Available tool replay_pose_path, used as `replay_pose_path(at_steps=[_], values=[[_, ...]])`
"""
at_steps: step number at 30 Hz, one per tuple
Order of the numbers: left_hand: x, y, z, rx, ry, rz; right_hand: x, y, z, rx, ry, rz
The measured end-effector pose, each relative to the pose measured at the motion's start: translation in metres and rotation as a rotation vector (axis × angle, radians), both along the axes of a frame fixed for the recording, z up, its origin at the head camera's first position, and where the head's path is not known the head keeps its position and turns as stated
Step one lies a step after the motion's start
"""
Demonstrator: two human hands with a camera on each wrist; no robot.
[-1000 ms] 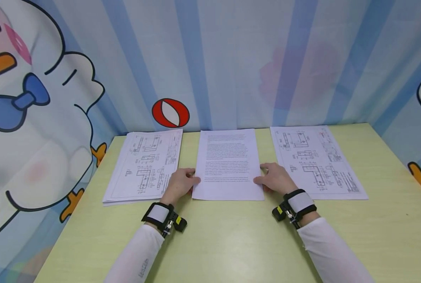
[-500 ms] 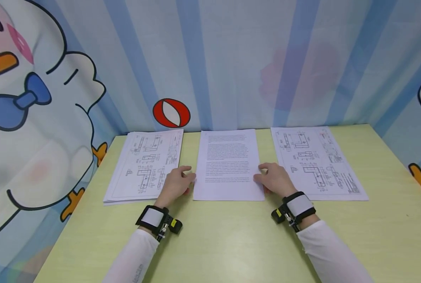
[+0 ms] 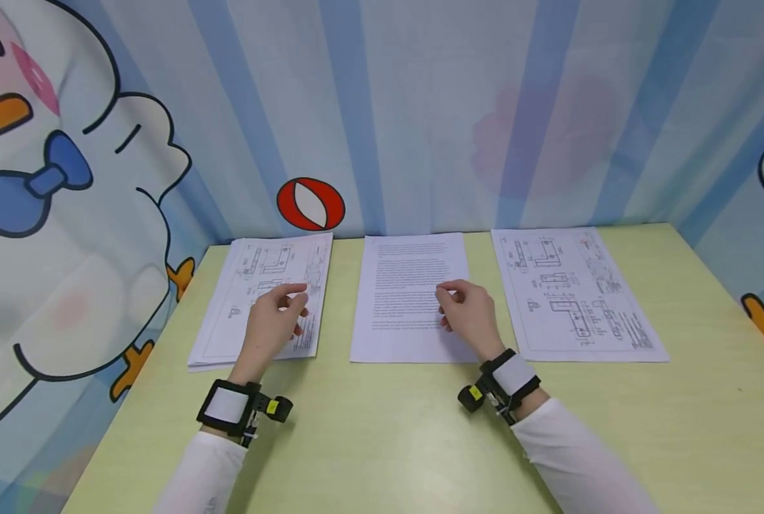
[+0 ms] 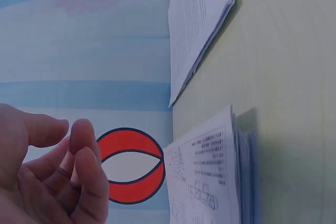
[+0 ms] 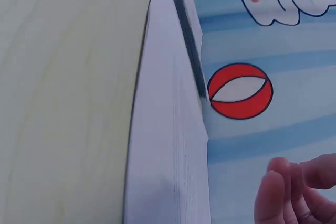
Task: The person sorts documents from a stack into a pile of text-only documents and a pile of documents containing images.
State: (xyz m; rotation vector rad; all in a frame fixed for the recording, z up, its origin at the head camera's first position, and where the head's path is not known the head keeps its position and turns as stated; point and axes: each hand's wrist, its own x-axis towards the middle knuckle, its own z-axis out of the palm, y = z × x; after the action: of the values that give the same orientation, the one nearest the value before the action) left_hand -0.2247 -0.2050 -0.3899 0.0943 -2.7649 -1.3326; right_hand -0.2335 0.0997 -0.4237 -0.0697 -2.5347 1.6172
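Observation:
Three piles of white paper lie in a row. The left stack (image 3: 273,258) and the right sheets (image 3: 575,293) carry technical drawings, while the middle stack (image 3: 408,293) has lines of printed text. Above the lower right part of the left stack hovers my left hand (image 3: 271,321), fingers loosely curled and holding nothing. My right hand (image 3: 470,318) is over the right edge of the middle stack, also loosely curled with nothing in it. In the left wrist view, a gap shows between the left hand (image 4: 58,171) and the drawing stack (image 4: 202,182), whose layered edges face the camera.
The pale yellow table (image 3: 382,435) runs in front of the papers toward me. Behind it hangs a blue striped cloth (image 3: 420,128) with cartoon ducks and a red-and-white ball (image 3: 310,204). Narrow strips of table separate the three piles.
My left hand has let go of the middle stack's left edge and moved left over the drawings. My right hand has left the right edge, rising and shifting inward. The papers stay put.

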Motion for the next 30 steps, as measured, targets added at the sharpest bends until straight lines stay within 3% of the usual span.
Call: replay_pose_path(at_steps=[7, 16, 25, 30], values=[[-0.002, -0.019, 0.001, -0.104, 0.078, 0.082, 0.007, -0.036, 0.016, -0.159, 0.015, 0.084], [-0.007, -0.059, -0.007, -0.140, -0.034, 0.223, 0.003, -0.078, 0.008, -0.247, -0.086, 0.163], [-0.017, -0.095, -0.022, -0.293, -0.151, 0.210, -0.004, -0.105, -0.007, -0.214, -0.083, 0.250], [-0.016, -0.106, -0.030, -0.347, -0.175, 0.197, -0.004, -0.122, -0.014, -0.226, -0.140, 0.317]])
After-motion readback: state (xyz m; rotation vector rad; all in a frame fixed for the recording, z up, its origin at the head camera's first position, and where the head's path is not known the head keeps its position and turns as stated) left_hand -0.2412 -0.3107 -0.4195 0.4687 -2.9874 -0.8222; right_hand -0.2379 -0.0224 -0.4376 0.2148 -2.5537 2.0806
